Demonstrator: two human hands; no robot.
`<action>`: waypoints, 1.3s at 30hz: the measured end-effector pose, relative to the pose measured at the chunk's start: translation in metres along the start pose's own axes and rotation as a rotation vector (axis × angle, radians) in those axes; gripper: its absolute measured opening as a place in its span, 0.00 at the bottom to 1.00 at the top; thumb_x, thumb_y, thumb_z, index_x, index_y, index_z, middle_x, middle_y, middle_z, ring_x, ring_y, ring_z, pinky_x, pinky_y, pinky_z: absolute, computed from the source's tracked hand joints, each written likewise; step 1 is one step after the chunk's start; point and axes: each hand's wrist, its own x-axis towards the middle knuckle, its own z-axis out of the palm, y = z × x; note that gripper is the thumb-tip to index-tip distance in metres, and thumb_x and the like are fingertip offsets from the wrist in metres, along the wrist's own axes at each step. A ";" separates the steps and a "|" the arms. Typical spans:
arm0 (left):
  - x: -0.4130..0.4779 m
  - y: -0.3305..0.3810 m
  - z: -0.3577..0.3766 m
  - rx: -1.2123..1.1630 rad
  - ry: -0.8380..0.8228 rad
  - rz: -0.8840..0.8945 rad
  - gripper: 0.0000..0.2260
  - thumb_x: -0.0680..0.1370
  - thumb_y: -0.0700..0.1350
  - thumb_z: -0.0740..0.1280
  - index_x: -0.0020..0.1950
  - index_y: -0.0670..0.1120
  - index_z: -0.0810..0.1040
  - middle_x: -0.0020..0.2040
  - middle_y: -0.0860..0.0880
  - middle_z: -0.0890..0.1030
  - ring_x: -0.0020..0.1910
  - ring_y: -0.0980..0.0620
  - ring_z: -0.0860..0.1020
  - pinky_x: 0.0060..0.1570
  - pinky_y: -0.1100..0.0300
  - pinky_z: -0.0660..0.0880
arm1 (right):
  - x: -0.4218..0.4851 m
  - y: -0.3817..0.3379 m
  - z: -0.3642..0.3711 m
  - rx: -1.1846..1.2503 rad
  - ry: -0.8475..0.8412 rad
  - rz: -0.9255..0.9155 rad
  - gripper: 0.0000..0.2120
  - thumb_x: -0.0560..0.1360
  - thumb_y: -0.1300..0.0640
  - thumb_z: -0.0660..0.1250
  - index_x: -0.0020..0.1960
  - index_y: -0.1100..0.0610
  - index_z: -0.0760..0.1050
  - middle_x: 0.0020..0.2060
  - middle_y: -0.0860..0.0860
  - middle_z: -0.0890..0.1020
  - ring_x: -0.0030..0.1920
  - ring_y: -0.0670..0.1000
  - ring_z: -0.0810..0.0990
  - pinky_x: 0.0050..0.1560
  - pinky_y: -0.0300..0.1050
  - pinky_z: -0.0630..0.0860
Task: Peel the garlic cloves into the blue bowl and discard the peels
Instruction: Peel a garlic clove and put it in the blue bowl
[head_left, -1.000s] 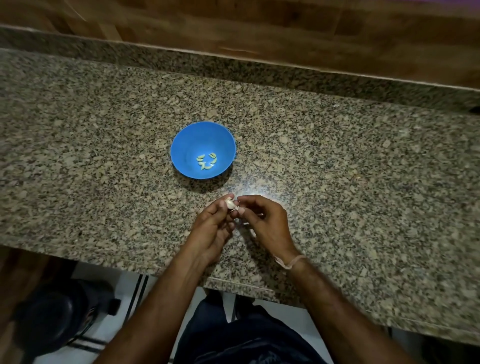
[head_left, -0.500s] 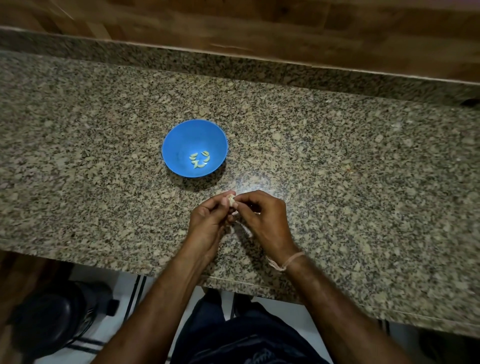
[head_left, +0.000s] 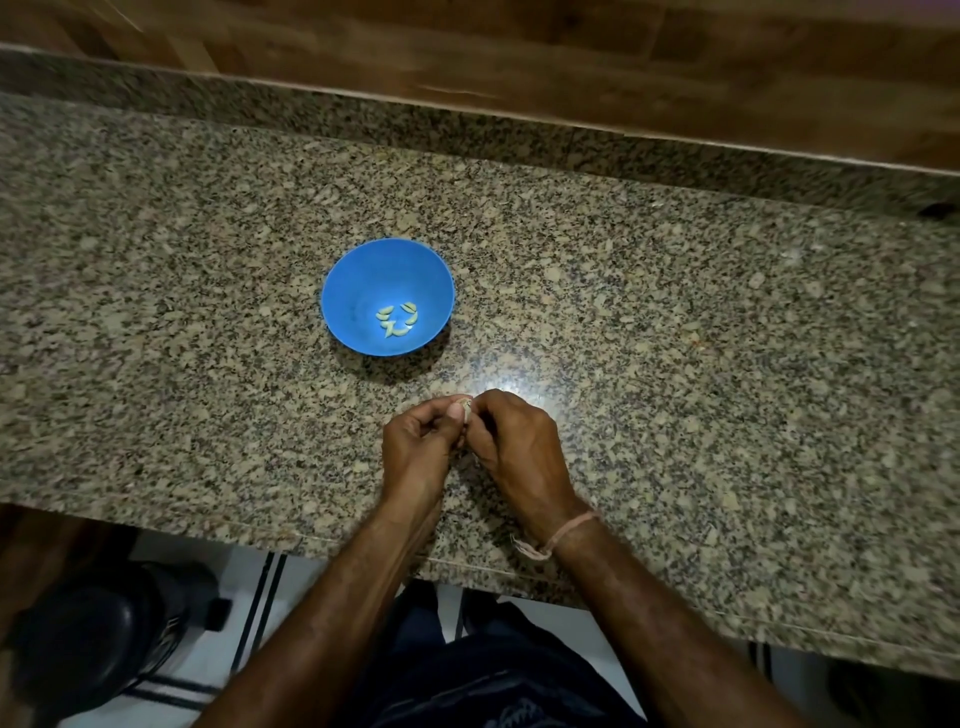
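The two hands meet over the near part of the speckled granite counter (head_left: 675, 338), toward six o'clock, fingertips touching. The left hand (head_left: 415, 447) is curled, its thumb and first fingers pinching a small pale garlic clove (head_left: 466, 408). The right hand (head_left: 519, 447) is curled too, its fingertips closed on the same clove from the three o'clock side. The clove is mostly hidden between the fingers, so I cannot say how much skin is on it. It looks as though a scrap of papery peel sticks out at the top, though the view is too small to be sure.

The blue bowl (head_left: 337, 291) stands upright on the counter at about eleven o'clock from the hands, near them but apart. In its bottom lies a small cluster of peeled cloves (head_left: 397, 319), pale yellow-green, toward the bowl's four o'clock side.

A thin pinkish thread band (head_left: 566, 530) is tied round the right wrist, its knot and frayed ends on the nine o'clock side. At twelve o'clock a granite upstand runs along the back of the counter, with wood panelling (head_left: 519, 52) above it. Below the counter edge, at seven o'clock, a black rounded object (head_left: 93, 629) sits on the pale floor. The person's dark clothing (head_left: 493, 686) shows at six o'clock.
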 end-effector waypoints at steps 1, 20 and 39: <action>0.000 0.000 0.000 -0.006 0.007 -0.016 0.06 0.81 0.35 0.69 0.52 0.42 0.85 0.45 0.46 0.87 0.43 0.53 0.86 0.38 0.65 0.80 | 0.000 0.000 -0.001 0.013 -0.018 0.013 0.09 0.82 0.54 0.67 0.47 0.59 0.76 0.39 0.51 0.79 0.37 0.52 0.75 0.36 0.50 0.70; 0.008 0.004 -0.012 -0.143 -0.149 -0.117 0.10 0.84 0.40 0.64 0.59 0.44 0.84 0.54 0.37 0.86 0.51 0.42 0.80 0.46 0.57 0.83 | 0.005 -0.003 0.003 0.284 0.066 0.131 0.04 0.78 0.55 0.75 0.49 0.53 0.81 0.45 0.44 0.83 0.45 0.47 0.83 0.42 0.53 0.82; 0.008 0.001 -0.014 -0.263 -0.213 -0.076 0.13 0.78 0.43 0.67 0.60 0.39 0.81 0.53 0.41 0.86 0.47 0.52 0.84 0.48 0.62 0.82 | 0.010 -0.009 0.001 0.288 0.100 0.127 0.07 0.73 0.64 0.77 0.47 0.55 0.82 0.43 0.43 0.82 0.45 0.46 0.82 0.45 0.52 0.81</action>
